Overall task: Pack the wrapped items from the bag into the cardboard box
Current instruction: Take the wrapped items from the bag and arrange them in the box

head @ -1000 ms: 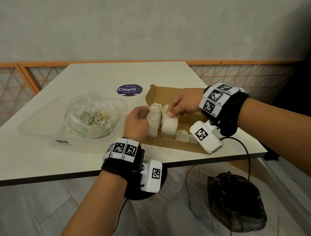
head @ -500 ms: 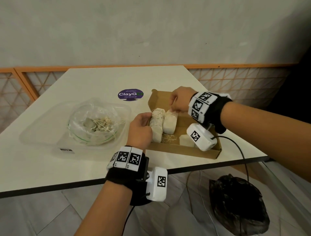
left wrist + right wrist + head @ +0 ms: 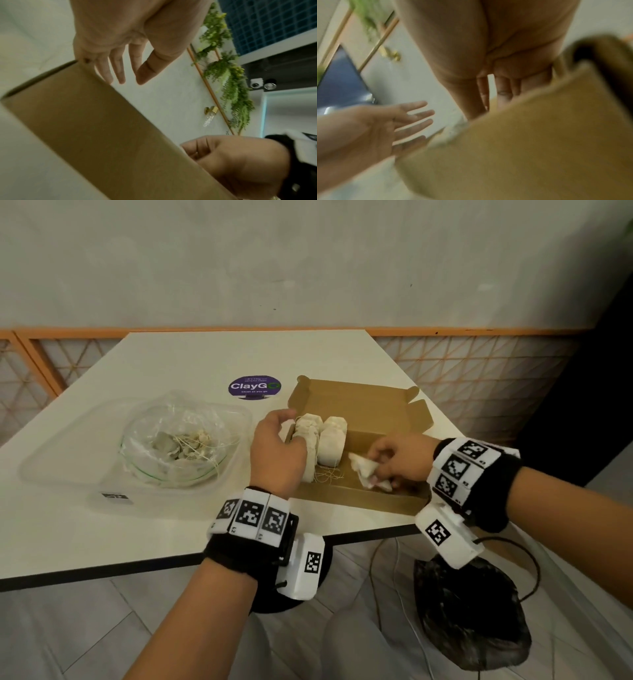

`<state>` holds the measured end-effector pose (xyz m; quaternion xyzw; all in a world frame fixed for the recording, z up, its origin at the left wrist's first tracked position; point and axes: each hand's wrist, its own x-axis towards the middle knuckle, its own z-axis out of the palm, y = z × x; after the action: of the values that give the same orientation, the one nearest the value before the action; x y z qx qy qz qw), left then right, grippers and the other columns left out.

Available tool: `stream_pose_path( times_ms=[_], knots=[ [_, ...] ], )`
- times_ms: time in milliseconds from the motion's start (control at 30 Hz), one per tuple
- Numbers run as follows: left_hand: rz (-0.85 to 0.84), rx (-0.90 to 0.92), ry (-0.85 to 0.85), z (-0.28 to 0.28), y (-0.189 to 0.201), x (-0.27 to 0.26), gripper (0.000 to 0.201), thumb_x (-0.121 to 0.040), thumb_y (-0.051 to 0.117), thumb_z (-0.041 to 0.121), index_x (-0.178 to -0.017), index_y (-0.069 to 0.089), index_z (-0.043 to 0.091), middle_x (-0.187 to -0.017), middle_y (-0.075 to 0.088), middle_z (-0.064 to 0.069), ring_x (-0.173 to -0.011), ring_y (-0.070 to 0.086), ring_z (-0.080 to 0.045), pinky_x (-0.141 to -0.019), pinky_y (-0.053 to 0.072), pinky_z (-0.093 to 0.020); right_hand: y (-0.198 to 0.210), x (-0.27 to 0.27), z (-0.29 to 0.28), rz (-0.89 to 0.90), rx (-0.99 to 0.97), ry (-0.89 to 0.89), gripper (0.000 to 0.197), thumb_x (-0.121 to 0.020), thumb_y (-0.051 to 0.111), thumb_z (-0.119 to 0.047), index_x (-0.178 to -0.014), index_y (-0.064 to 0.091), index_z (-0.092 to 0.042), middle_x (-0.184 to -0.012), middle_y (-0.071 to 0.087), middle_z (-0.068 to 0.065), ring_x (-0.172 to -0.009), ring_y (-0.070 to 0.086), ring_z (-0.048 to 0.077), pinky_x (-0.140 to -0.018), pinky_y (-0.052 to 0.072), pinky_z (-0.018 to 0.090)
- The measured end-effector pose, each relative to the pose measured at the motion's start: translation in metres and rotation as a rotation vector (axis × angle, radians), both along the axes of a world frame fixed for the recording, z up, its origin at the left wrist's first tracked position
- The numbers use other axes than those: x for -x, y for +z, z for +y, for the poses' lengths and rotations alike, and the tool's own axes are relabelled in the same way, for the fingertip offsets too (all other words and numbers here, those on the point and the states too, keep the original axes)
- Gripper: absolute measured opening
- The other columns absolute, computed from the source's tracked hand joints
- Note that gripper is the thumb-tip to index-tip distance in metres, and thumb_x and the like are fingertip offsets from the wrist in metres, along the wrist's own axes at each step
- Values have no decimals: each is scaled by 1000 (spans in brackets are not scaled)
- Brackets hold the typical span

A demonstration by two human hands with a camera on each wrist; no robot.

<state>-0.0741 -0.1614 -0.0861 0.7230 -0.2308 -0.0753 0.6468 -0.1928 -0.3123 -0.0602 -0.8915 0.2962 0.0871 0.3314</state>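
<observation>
White table (image 3: pixel 171 364) holds bag (image 3: pixel 178 440), box (image 3: pixel 363 409); left hand (image 3: pixel 274 453) loose, right hand (image 3: pixel 400 460) pinches wrapped item (image 3: pixel 363 470).

Blurred cardboard box (image 3: pixel 530 142) wall below both hands (image 3: pixel 496 47), fingers extended.

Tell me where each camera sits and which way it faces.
Head: above, looking down at the box and bag; both forearms show.
Left wrist: beside the box wall, facing up; left hand shows.
Right wrist: beside the box, blurred; right hand shows.
Shared: both wrist views show the other hand too.
</observation>
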Motion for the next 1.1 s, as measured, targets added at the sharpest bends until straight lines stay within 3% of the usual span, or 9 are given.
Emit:
stream_pose_path(
  times_ms=[133, 267, 400, 467, 567, 833, 900, 1000, 1100],
  knots=[
    [-59, 39, -74, -9, 16, 17, 23, -86, 62, 12, -108, 59, 18, -102, 60, 9, -87, 57, -3, -79, 47, -16, 9, 10, -3, -350, -500, -107, 19, -79, 65, 2, -88, 62, -15, -85, 66, 1, -75, 61, 14, -67, 53, 20],
    [268, -35, -365, -22, 20, 27, 29, -85, 67, 31, -111, 63, 17, -105, 66, 1, -98, 63, -15, -81, 54, -29, 10, 14, 4, -513, -806, -90, 25, -80, 56, 7, -98, 62, -10, -84, 69, 2, -72, 67, 10, -62, 56, 20],
    [262, 23, -338, -25, 13, 30, 8, -85, 68, 19, -90, 67, 13, -83, 67, -3, -71, 62, -11, -58, 50, -17, 4, 12, 11, -553, -914, -124, 37, -85, 53, 8, -119, 52, -6, -96, 66, 10, -75, 70, 14, -63, 57, 23],
    [249, 62, -288, -25, 9, 30, 8, -84, 68, 11, -78, 63, 11, -72, 63, -4, -53, 58, -4, -47, 45, -13, 0, 12, 12, -563, -961, -142, 31, -88, 51, 4, -117, 51, -8, -97, 66, 12, -79, 70, 19, -70, 59, 28],
    [200, 49, -284, -27, 4, 27, 9, -85, 67, 7, -78, 61, 7, -70, 62, -6, -45, 55, 2, -45, 45, -13, -7, 13, 16, -577, -983, -153, 19, -91, 51, -11, -109, 55, -11, -99, 66, 14, -88, 68, 26, -80, 56, 34],
    [175, 34, -261, -26, -2, 21, 13, -88, 63, 8, -77, 57, 12, -68, 57, -2, -39, 47, 3, -47, 43, -12, -21, 4, 19, -722, -705, -382, 11, -89, 60, -18, -80, 64, -14, -86, 66, 6, -82, 62, 20, -74, 52, 29],
    [174, 34, -262, -25, -3, 20, 13, -88, 63, 9, -76, 57, 13, -68, 57, -2, -39, 47, 2, -48, 43, -13, -21, 3, 20, -696, -703, -349, 2, -86, 64, -16, -88, 63, -14, -85, 67, 3, -74, 61, 16, -63, 52, 22],
    [208, 71, -252, -25, -3, 20, 18, -87, 64, 7, -73, 56, 15, -65, 57, 0, -41, 48, 1, -45, 41, -12, -23, 5, 17, -657, -688, -302, 39, -79, 68, 0, -114, 53, -11, -87, 67, 6, -63, 59, 15, -54, 51, 17],
    [310, 154, -222, -24, 1, 20, 24, -87, 62, 6, -67, 55, 17, -61, 54, 2, -52, 47, -8, -53, 40, -18, -22, 8, 13, -669, -604, -309, 50, -77, 67, 6, -120, 50, -12, -82, 63, 10, -48, 58, 9, -47, 48, 14]
  ],
)
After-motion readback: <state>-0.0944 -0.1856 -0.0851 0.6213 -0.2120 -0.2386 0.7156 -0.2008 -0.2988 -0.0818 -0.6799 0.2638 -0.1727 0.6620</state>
